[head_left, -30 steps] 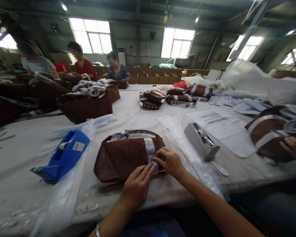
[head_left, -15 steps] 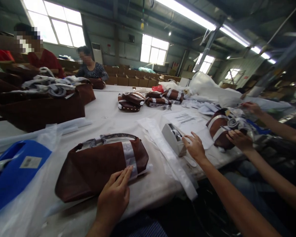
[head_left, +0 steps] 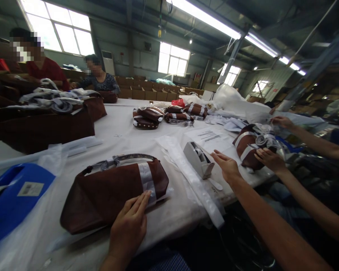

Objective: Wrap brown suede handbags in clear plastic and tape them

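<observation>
A dark brown handbag [head_left: 107,192] lies on its side in front of me, its handle [head_left: 121,160] wrapped in clear plastic. A whitish plastic band [head_left: 147,178] goes around its right part. My left hand [head_left: 130,226] rests on the bag's near edge, fingers stretched flat over the lower end of the band. To the right stands a grey tape dispenser [head_left: 196,162]. My right hand [head_left: 228,165] is beside it with thumb and fingers pinched together, and a thin strip of tape seems to run from the dispenser to the fingertips.
A long white plastic strip [head_left: 192,184] and a printed sheet [head_left: 209,135] lie near the dispenser. Another person's hands [head_left: 271,160] work on a banded brown bag [head_left: 247,146] at right. More bags [head_left: 148,117] lie farther back. A blue object [head_left: 19,199] is at left.
My right hand has drawn back from the dispenser to the right, its spread fingers now pinched together. My left hand stays on the handbag. The view has shifted slightly.
</observation>
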`<move>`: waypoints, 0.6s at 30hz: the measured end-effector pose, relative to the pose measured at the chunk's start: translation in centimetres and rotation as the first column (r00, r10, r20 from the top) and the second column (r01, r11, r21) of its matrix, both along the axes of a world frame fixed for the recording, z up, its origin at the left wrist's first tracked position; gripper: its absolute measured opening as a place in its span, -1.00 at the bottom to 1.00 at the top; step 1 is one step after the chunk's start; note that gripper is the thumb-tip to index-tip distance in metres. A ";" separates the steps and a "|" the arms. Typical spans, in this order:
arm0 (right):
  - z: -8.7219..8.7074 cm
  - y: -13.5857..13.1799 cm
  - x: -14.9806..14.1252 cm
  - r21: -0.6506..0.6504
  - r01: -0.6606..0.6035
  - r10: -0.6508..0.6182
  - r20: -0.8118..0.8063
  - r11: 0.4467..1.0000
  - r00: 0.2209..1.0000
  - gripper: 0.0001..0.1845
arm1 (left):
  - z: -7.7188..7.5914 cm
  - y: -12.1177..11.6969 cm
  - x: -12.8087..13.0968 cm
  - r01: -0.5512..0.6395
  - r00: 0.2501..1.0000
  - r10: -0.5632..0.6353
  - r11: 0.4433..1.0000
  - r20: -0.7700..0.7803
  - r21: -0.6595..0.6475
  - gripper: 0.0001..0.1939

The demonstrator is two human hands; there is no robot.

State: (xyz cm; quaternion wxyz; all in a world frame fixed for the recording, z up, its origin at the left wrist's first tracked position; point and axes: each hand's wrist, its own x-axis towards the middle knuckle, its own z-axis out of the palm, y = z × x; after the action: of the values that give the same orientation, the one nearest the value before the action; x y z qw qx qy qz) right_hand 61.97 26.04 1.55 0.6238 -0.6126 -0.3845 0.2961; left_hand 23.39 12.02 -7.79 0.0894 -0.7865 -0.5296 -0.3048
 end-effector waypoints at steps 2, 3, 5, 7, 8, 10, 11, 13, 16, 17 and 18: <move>0.1 -2.2 0.0 0.026 -0.015 0.016 -0.041 1.000 0.999 -0.52 | 0.1 0.0 0.0 -0.004 1.000 0.004 1.000 0.003 0.002 -0.26; -0.2 -3.3 0.0 0.022 -0.025 0.026 -0.059 0.999 0.998 -0.49 | 0.1 0.0 0.0 -0.007 1.000 0.007 1.000 0.000 0.001 -0.27; -1.3 -5.5 0.2 -0.023 -0.049 0.046 -0.097 0.999 0.994 -0.44 | 0.1 0.0 0.0 -0.009 1.000 0.009 1.000 -0.007 0.001 -0.28; -3.0 -7.0 0.5 -0.096 -0.061 0.051 -0.107 0.993 0.993 -0.41 | 0.0 0.0 0.0 -0.006 1.000 0.006 1.000 -0.012 0.007 -0.29; -3.9 -7.4 0.7 -0.131 -0.060 0.047 -0.098 0.990 0.994 -0.40 | 0.0 0.0 0.0 -0.004 1.000 0.004 1.000 -0.014 0.010 -0.30; -5.7 -7.5 1.2 -0.180 -0.041 0.033 -0.047 0.983 0.998 -0.39 | -0.1 0.0 -0.1 -0.004 1.000 0.004 1.000 -0.017 0.012 -0.31; -6.3 -7.2 1.4 -0.190 -0.024 0.023 -0.010 0.982 1.000 -0.39 | 0.0 0.0 -0.1 -0.004 1.000 0.004 1.000 -0.019 0.013 -0.31; -7.1 -6.5 2.0 -0.204 0.011 0.005 0.079 0.979 0.997 -0.44 | 0.0 0.0 -0.2 -0.008 1.000 0.009 1.000 -0.019 0.009 -0.30; -6.8 -6.1 3.4 -0.210 0.057 0.002 0.270 0.976 0.963 -0.59 | 0.0 0.0 -0.2 -0.009 1.000 0.009 1.000 -0.002 -0.005 -0.27; -6.4 -6.4 4.0 -0.204 0.059 0.014 0.340 0.977 0.940 -0.65 | 0.1 -0.1 -0.2 -0.008 1.000 0.008 1.000 0.010 -0.012 -0.27; -5.7 -6.9 4.6 -0.197 0.053 0.032 0.405 0.979 0.914 -0.73 | 0.2 -0.1 -0.1 -0.006 1.000 0.007 1.000 0.023 -0.018 -0.26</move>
State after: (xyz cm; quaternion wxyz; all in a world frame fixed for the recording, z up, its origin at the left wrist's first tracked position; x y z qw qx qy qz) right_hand 66.53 19.19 -4.18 0.4660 -0.7235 -0.4698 0.1969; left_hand 23.26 11.92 -7.64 0.0771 -0.7820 -0.5359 -0.3089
